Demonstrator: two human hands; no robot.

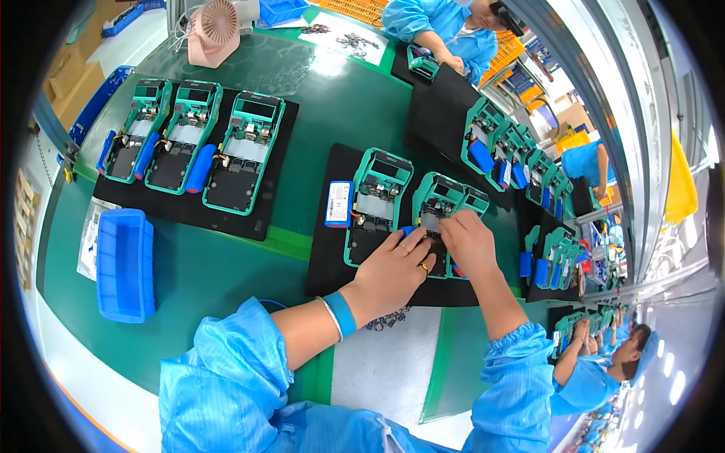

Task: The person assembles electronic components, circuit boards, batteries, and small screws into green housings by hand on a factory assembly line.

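Observation:
On a black mat in front of me lie open green device housings with circuit boards and dark bays inside. My left hand rests over the lower part of one housing, its fingers bent onto it, with a bit of blue battery pack showing by the thumb and index finger. Against the same housing, my right hand has its fingertips pinched together near the middle; whatever they hold is hidden. Left of these sits another open housing, a blue battery pack with a white label wired beside it.
Several similar housings lie on a second black mat at the left. A blue bin stands nearer me. A pink fan is at the back. More housings run along the right, where co-workers sit.

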